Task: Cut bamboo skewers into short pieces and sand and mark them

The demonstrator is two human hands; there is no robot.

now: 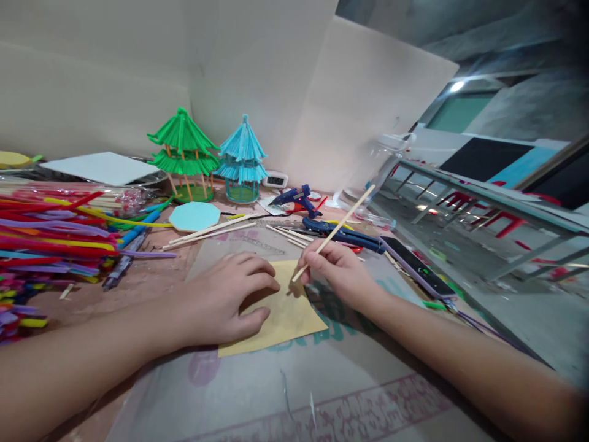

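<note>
My left hand (pixel 225 298) lies flat, fingers spread, on a yellow-tan sheet of card (pixel 285 319) on the table. My right hand (pixel 334 270) pinches a thin wooden stick (pixel 338 228) like a pen. The stick's lower tip touches the card's top edge near my left fingertips, and its other end slants up to the right.
A heap of coloured pipe cleaners (pixel 50 236) fills the left side. Behind stand a green pagoda model (pixel 184 153) and a blue pagoda model (pixel 242 161). Loose sticks (pixel 216 228), a pale blue octagon (pixel 194 216), a blue glue gun (pixel 297 197), blue cutters (pixel 350 236) and a phone (pixel 416 268) lie around.
</note>
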